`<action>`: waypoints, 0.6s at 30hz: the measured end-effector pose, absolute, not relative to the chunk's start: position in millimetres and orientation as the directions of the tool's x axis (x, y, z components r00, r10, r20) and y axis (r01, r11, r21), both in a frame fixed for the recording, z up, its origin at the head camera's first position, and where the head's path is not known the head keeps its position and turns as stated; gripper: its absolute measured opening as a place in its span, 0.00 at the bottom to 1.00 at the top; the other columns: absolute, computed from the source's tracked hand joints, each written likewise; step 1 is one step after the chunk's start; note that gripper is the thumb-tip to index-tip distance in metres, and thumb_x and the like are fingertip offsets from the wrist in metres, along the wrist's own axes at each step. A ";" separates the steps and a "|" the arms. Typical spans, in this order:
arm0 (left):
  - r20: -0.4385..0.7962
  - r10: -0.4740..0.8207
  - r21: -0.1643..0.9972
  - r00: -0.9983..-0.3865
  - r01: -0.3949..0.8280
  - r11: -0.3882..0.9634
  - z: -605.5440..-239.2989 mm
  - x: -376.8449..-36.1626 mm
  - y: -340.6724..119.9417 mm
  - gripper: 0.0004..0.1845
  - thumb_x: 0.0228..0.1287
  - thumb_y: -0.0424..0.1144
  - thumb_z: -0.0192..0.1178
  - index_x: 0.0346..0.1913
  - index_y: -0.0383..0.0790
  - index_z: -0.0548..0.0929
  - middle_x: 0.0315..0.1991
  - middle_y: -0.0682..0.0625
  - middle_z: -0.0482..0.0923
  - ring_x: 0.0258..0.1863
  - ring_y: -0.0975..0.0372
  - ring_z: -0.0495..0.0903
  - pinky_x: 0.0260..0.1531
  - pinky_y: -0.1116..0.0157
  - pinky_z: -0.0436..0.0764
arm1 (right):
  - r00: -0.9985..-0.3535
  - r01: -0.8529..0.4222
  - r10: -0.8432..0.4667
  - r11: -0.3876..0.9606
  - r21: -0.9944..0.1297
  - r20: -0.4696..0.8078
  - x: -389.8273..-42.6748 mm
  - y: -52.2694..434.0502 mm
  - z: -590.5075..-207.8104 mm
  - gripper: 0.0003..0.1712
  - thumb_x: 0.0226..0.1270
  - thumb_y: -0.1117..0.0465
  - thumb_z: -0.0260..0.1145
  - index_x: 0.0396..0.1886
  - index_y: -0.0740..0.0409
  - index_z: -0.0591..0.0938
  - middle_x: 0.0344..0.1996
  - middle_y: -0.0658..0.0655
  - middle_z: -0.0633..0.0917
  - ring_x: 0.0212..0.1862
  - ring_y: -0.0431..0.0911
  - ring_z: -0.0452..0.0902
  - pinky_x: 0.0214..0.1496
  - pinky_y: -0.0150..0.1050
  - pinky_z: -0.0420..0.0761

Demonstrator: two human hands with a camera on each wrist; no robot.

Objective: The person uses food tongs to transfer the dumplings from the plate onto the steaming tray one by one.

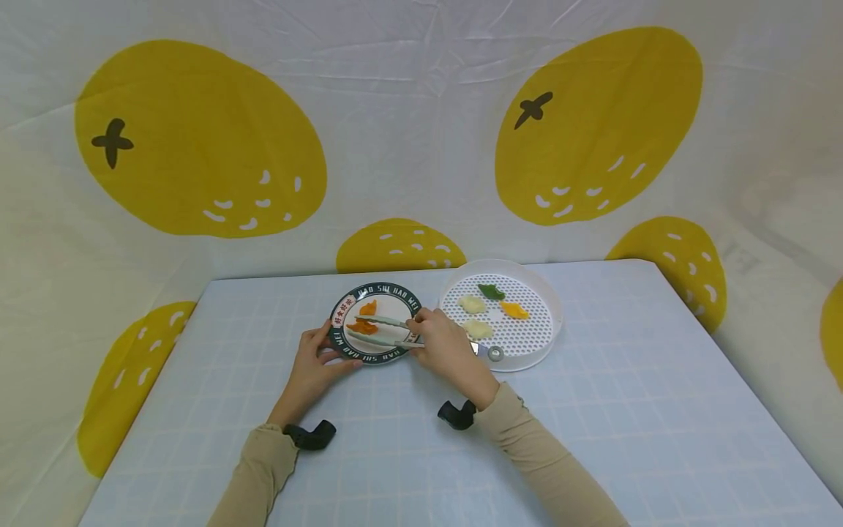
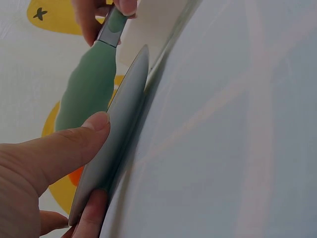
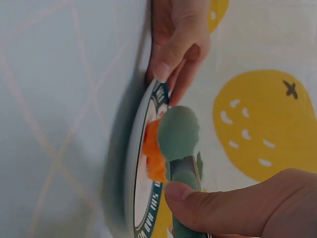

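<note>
Now the left hand (image 1: 316, 361) holds the near-left rim of the round plate with the dark green lettered border (image 1: 395, 293), thumb on top of the edge and fingers curled underneath, as the left wrist view shows plainly. Over on the other side, the right hand (image 1: 446, 345) grips the pair of green-tipped metal tongs (image 1: 380, 331), thumb pressing down on the upper arm. The tong tips reach across the plate and sit close around an orange dumpling-shaped piece (image 1: 361, 327); from the head view they look narrowed onto it, though whether they are actually pinching it is hard to tell. A second orange piece (image 1: 369, 307) lies just behind it on the plate. Just beside the plate, to its right, stands the round white perforated plastic tray (image 1: 540, 333), carrying two pale cream dumpling pieces (image 1: 471, 304), a green leaf-shaped piece (image 1: 490, 291) and another orange piece (image 1: 514, 310). Everything rests on the pale blue checked tablecloth (image 1: 632, 410), with a white backdrop printed with big yellow oranges (image 1: 197, 139) behind.
</note>
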State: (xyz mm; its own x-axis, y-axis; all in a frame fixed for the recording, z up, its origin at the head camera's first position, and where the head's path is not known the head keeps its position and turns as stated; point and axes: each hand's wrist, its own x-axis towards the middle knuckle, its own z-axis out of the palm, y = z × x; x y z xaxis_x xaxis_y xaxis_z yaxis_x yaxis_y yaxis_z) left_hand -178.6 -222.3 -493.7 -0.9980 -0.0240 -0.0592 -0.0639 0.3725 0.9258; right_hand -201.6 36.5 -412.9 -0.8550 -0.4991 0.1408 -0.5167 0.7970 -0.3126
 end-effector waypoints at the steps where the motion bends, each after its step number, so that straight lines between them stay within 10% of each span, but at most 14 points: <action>1: -0.057 -0.023 0.926 -0.998 -0.061 0.372 -493.5 -178.5 -222.5 0.61 0.47 0.46 0.80 0.79 0.41 0.50 0.65 0.42 0.55 0.57 0.53 0.72 0.57 0.71 0.80 | -0.853 -0.520 -0.502 0.796 -0.309 0.144 -201.4 36.2 -413.2 0.24 0.54 0.63 0.79 0.53 0.56 0.86 0.48 0.56 0.83 0.44 0.50 0.76 0.37 0.40 0.84; 18: -0.051 -0.019 0.929 -0.999 -0.055 0.365 -493.2 -178.4 -222.1 0.61 0.47 0.44 0.80 0.79 0.41 0.51 0.65 0.42 0.55 0.58 0.54 0.70 0.56 0.73 0.79 | -0.834 -0.549 -0.494 0.787 -0.280 0.245 -200.0 36.0 -416.2 0.22 0.53 0.68 0.77 0.51 0.55 0.88 0.44 0.53 0.84 0.40 0.47 0.74 0.33 0.34 0.79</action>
